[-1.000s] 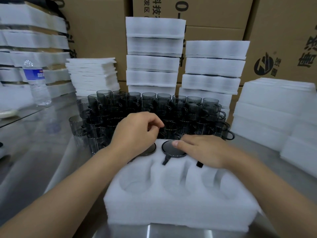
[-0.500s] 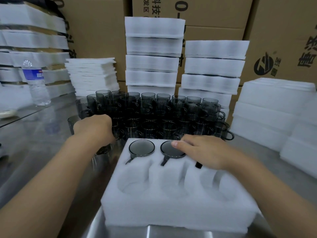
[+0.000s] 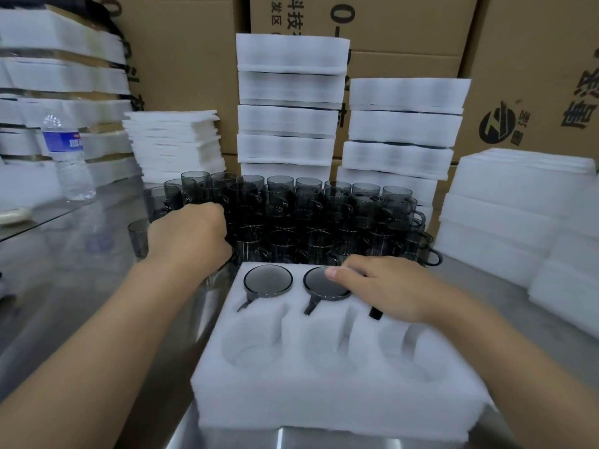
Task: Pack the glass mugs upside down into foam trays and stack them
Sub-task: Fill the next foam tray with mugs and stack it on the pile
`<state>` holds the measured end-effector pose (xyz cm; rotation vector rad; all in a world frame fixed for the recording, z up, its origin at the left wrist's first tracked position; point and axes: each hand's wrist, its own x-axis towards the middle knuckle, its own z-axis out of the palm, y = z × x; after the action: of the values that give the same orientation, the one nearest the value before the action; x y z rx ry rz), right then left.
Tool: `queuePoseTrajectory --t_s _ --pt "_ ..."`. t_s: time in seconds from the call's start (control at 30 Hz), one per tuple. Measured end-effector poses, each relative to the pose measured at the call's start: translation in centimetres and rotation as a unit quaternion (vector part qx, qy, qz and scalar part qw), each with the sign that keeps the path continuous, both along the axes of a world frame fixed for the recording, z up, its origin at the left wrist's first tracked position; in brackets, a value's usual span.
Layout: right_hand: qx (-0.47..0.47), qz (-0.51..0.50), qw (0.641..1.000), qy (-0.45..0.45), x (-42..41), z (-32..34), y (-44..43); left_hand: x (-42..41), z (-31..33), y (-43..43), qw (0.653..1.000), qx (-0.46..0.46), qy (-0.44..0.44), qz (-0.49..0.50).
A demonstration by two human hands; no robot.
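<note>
Inverted mugs are seated in the back row of the foam tray, with the right hand laid on them, fingers relaxed. Fingers of the left hand are hidden among crowded upright mugs; any grasp cannot be determined. Neighbouring glasses could be toppled on withdrawal.

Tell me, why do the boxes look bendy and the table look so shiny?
Head view: the wide-angle lens bows the cardboard boxes and the foam tray stacks towards the edges. Head view: the steel table glares and faintly mirrors the water bottle.
</note>
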<state>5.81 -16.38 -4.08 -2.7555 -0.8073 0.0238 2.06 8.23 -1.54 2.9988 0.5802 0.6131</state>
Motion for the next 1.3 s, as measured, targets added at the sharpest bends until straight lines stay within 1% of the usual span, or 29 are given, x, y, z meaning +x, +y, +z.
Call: queuePoseTrajectory --t_s 0.1,0.2,0.23,0.3,0.4,0.53,0.57,0.63,0.7,0.77,0.97,1.13,1.3 --pt "0.003 -0.002 1.0 0.0 0.0 0.0 0.0 -0.3 0.1 -0.9 0.991 0.007 -0.128 -0.042" --pt "0.007 0.0 1.0 0.003 -0.1 0.0 -0.1 -0.6 0.0 -2.0 0.956 0.011 -0.259 -0.136" --pt "0.01 0.001 1.0 0.004 -0.1 0.0 -0.1 -0.6 -0.1 -2.3 0.943 0.013 -0.285 -0.174" --pt "0.018 0.001 1.0 0.001 -0.1 0.0 -0.1 -0.9 -0.3 -3.1 0.918 0.018 -0.308 -0.248" --pt "0.058 0.005 0.998 -0.014 0.0 -0.1 0.0 -1.1 -0.6 -4.1 0.885 0.016 -0.31 -0.348" --pt "0.15 0.033 0.985 -0.079 0.1 -0.3 0.2 -0.8 -1.5 -5.4 0.841 0.053 -0.272 -0.465" --pt "0.161 0.031 0.983 -0.085 0.1 -0.3 0.2 -0.7 -1.6 -5.7 0.832 0.056 -0.261 -0.486" --pt "0.167 0.022 0.983 -0.069 0.2 -0.4 0.2 -0.5 -1.8 -5.8 0.82 0.049 -0.257 -0.509" --pt "0.165 0.021 0.984 -0.061 0.2 -0.5 0.1 -0.2 -2.0 -5.7 0.815 0.041 -0.264 -0.514" --pt "0.171 0.034 0.982 -0.073 0.2 -0.6 0.1 -0.1 -2.1 -5.6 0.815 0.043 -0.263 -0.514" --pt "0.189 0.05 0.976 -0.094 0.1 -0.7 0.0 -0.1 -2.4 -5.5 0.822 0.05 -0.247 -0.511" --pt "0.19 0.053 0.976 -0.095 0.2 -0.7 -0.1 -0.3 -2.2 -5.7 0.81 0.057 -0.256 -0.524" --pt "0.207 0.066 0.967 -0.135 0.1 -0.7 -0.1 -0.6 -1.9 -5.8 0.797 0.083 -0.256 -0.541"
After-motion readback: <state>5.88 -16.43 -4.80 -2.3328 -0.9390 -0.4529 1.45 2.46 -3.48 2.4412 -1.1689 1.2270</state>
